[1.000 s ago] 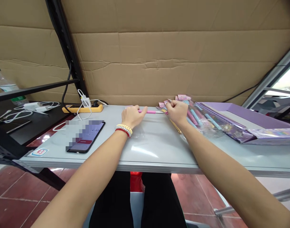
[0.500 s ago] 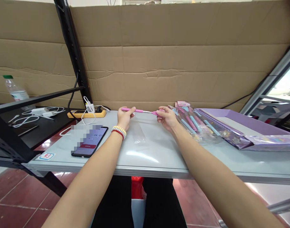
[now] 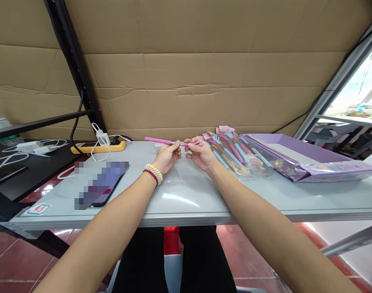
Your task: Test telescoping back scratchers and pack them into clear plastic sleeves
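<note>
A slim pink pen-like stick (image 3: 157, 141) is held level above the back of the grey table (image 3: 186, 203). My left hand (image 3: 168, 156) pinches it near its thin middle, and its pink shaft sticks out to the left. My right hand (image 3: 199, 154) has its fingers closed on the pink right end, close beside my left fingers. Under my hands lies a clear plastic wrapper (image 3: 172, 176). Just right of my right hand are several wrapped blue and pink sticks (image 3: 240, 152) in clear bags.
A purple open box (image 3: 338, 178) stands at the right. On the left are a phone (image 3: 108, 189), a yellow power strip (image 3: 118, 147) with a white charger (image 3: 103, 138), and a black shelf post (image 3: 79, 61). Cardboard (image 3: 204, 73) lines the back.
My hands have come closer together, with the left one now gripping nearer the stick's middle. The view has shifted, so more bagged sticks show beside my right hand.
</note>
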`<state>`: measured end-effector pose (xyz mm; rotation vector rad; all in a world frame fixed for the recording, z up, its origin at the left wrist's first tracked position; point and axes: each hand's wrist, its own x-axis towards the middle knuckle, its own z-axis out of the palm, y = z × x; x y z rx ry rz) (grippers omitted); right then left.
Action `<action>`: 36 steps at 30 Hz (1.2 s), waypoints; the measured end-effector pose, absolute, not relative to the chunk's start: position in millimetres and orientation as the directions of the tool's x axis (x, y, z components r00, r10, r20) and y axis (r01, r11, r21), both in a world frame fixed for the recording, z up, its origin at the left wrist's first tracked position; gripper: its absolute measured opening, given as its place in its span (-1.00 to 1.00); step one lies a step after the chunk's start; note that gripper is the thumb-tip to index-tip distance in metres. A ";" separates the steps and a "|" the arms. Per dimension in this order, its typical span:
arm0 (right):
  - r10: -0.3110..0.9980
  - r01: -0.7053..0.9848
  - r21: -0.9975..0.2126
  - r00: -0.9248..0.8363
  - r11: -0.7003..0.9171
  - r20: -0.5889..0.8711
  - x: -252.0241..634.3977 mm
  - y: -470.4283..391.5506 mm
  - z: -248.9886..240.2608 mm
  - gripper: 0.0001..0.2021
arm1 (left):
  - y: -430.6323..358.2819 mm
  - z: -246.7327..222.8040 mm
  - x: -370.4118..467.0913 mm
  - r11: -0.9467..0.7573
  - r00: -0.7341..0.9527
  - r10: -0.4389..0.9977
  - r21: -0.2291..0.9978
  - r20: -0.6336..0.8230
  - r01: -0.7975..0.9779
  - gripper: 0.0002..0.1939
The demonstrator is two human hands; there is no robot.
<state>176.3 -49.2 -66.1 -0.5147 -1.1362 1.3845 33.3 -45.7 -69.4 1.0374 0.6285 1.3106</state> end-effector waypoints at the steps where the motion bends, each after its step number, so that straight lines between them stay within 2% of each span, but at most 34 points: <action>1: 0.945 -0.491 -0.854 -0.162 0.172 0.283 173.9 -49.0 -67.0 -0.60 | -45.9 -69.7 34.4 -0.083 0.175 0.967 0.875 0.187 -0.476 -0.66; 5: 0.976 -0.435 -0.900 -0.181 0.032 0.122 165.3 -48.3 -70.0 -0.58 | -48.2 -69.9 39.3 -0.146 0.123 0.964 0.859 0.235 -0.491 -0.72; 8: 0.983 -0.451 -0.892 -0.146 0.033 0.110 162.9 -46.3 -67.0 -0.61 | -48.2 -67.2 40.1 -0.176 0.078 0.968 0.864 0.240 -0.471 -0.71; 12: 0.989 -0.595 -0.790 0.108 0.148 0.104 180.3 -40.5 -52.8 -0.68 | -41.2 -56.7 27.5 -0.246 -0.153 0.969 0.788 0.192 -0.565 -0.64; 15: 0.952 -0.666 -0.687 0.274 0.290 0.136 209.7 -37.3 -41.3 -0.62 | -36.4 -46.0 13.8 -0.329 -0.294 0.939 0.706 0.176 -0.628 -0.61; 22: 0.830 -0.649 -0.572 0.547 0.501 0.107 274.5 -37.7 -29.0 -0.60 | -35.9 -26.7 -4.2 -0.528 -0.479 0.838 0.609 0.261 -0.592 -0.69; 25: 0.776 -0.587 -0.597 0.623 0.547 0.099 289.0 -36.6 -28.3 -0.54 | -36.1 -21.8 -12.0 -0.599 -0.568 0.779 0.581 0.264 -0.551 -0.69; 30: 0.750 -0.504 -0.663 0.648 0.554 0.135 295.2 -33.2 -32.4 -0.48 | -34.9 -19.4 -20.6 -0.623 -0.594 0.755 0.589 0.280 -0.515 -0.71; 33: 0.756 -0.502 -0.680 0.644 0.535 0.120 297.6 -32.8 -37.1 -0.49 | -32.0 -22.2 -31.6 -0.613 -0.649 0.731 0.622 0.210 -0.488 -0.74; 36: 0.764 -0.528 -0.701 0.645 0.479 0.036 298.5 -32.5 -40.2 -0.53 | -28.4 -27.0 -42.2 -0.608 -0.739 0.663 0.664 0.122 -0.435 -0.75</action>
